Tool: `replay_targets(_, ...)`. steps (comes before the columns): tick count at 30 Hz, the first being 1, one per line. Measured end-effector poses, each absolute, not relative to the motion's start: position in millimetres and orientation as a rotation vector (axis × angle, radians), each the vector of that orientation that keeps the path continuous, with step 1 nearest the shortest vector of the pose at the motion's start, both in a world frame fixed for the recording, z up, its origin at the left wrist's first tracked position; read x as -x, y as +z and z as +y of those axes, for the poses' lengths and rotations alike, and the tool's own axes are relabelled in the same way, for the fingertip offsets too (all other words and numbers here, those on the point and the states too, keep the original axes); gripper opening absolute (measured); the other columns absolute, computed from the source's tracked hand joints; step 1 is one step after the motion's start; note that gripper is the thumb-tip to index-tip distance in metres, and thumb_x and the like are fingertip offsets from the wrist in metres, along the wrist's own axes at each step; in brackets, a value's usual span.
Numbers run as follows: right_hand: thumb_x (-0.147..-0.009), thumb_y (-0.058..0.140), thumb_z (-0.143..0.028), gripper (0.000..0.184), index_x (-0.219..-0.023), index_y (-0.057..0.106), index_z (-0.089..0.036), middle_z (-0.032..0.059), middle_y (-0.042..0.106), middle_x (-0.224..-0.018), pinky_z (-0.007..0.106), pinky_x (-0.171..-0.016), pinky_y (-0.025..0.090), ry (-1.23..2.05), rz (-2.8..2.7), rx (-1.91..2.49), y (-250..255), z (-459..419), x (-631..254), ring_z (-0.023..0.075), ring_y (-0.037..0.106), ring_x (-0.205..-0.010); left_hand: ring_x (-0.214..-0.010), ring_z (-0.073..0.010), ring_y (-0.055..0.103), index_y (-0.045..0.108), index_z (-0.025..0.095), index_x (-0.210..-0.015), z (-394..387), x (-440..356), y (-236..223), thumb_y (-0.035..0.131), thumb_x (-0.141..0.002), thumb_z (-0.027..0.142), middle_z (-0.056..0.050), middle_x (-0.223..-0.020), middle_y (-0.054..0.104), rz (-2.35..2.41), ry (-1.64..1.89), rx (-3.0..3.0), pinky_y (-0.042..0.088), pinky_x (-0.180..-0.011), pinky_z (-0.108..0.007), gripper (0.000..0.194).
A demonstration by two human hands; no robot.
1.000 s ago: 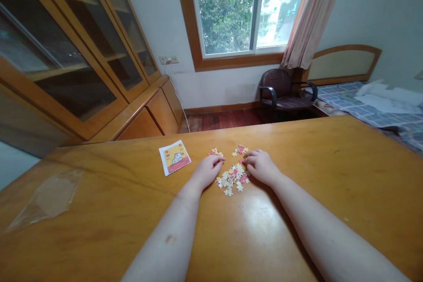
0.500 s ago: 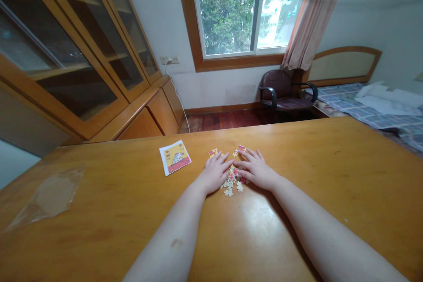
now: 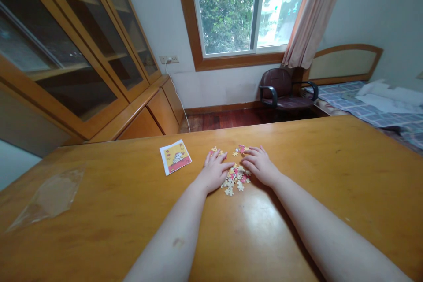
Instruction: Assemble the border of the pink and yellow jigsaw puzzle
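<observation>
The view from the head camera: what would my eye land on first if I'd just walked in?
Probably the main heap of yellow, pink and pale jigsaw pieces on the wooden table, with the left hand and right hand on either side. Next might come the yellow-and-pink picture card, lying left of the hands, and the bright window beyond the table, full of green leaves.

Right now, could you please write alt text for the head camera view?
A person's left hand and right hand are on either side of a pile of puzzle pieces on a wooden table. A picture card and clear plastic lie to the left; a chair and a window are beyond.
</observation>
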State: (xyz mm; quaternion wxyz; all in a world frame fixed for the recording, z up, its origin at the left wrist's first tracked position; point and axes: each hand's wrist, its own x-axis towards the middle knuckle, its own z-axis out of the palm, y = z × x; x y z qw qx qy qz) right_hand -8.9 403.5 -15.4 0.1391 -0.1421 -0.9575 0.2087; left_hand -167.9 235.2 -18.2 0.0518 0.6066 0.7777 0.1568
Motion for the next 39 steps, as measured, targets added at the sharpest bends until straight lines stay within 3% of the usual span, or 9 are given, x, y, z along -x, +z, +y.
replay_targets(6,-0.090,0.051,-0.041,0.026,-0.094,0.071,-0.025,0.0065,0.066,-0.110,0.057,-0.109,0.014,0.640,-2.754,0.382,-18.6,405.0,10.8,0.0250,0.048,-0.116,-0.138,-0.0310,0.028,0.064,0.031,-0.118,235.6,175.1,-21.6,0.047,-0.085,0.021,-0.004,-0.140,0.049,2.548,0.490,-1.702,0.013,-0.113,-0.058,0.039)
replay_targets(10,-0.083,0.061,-0.036,0.019,-0.096,0.071,-0.027,0.0054,0.066,-0.111,0.058,-0.109,0.013,0.664,-2.777,0.302,-22.2,403.2,11.9,0.0258,0.047,-0.119,-0.136,-0.0303,0.031,0.066,0.028,-0.116,236.1,176.4,-21.5,0.046,-0.085,0.020,-0.005,-0.138,0.051,2.567,0.509,-1.678,0.016,-0.114,-0.057,0.037)
replay_targets(15,-0.082,0.063,-0.033,0.013,-0.088,0.072,-0.026,0.0057,0.066,-0.111,0.059,-0.108,0.016,0.700,-2.770,0.258,-24.6,401.8,13.3,0.0263,0.049,-0.116,-0.136,-0.0275,0.032,0.064,0.028,-0.114,235.9,174.3,-18.8,0.047,-0.085,0.019,-0.003,-0.137,0.052,2.540,0.547,-1.706,0.018,-0.114,-0.055,0.035)
replay_targets(21,-0.082,0.063,-0.036,0.021,-0.100,0.071,-0.029,0.0065,0.063,-0.117,0.061,-0.107,0.015,0.712,-2.792,0.228,-23.8,398.9,12.9,0.0282,0.046,-0.120,-0.136,-0.0261,0.032,0.064,0.029,-0.116,235.2,172.5,-16.6,0.047,-0.086,0.018,-0.002,-0.136,0.052,2.421,0.579,-1.810,0.019,-0.114,-0.052,0.036)
replay_targets(28,-0.078,0.069,-0.030,0.008,-0.083,0.070,-0.024,0.0053,0.067,-0.108,0.058,-0.108,0.016,0.849,-2.712,0.216,-21.4,398.6,13.3,0.0254,0.051,-0.114,-0.133,-0.0257,0.036,0.069,0.032,-0.108,235.5,171.8,-16.6,0.048,-0.088,0.022,0.000,-0.128,0.059,2.313,0.587,-1.870,0.017,-0.115,-0.054,0.031)
replay_targets(33,-0.077,0.070,-0.026,0.007,-0.072,0.070,-0.022,0.0044,0.069,-0.096,0.051,-0.105,0.023,0.982,-2.614,0.210,-23.1,403.2,15.7,0.0224,0.057,-0.102,-0.132,-0.0263,0.036,0.070,0.034,-0.108,235.6,171.8,-17.1,0.049,-0.087,0.022,0.000,-0.127,0.060,2.265,0.600,-1.871,0.019,-0.114,-0.054,0.032)
replay_targets(39,-0.081,0.066,-0.025,0.010,-0.073,0.069,-0.020,0.0039,0.069,-0.082,0.036,-0.088,0.040,0.921,-2.521,0.194,-24.2,408.3,17.7,0.0190,0.059,-0.087,-0.130,-0.0265,0.040,0.072,0.035,-0.103,234.9,170.2,-12.9,0.053,-0.083,0.021,0.001,-0.125,0.061,2.200,0.584,-1.881,0.020,-0.114,-0.054,0.031)
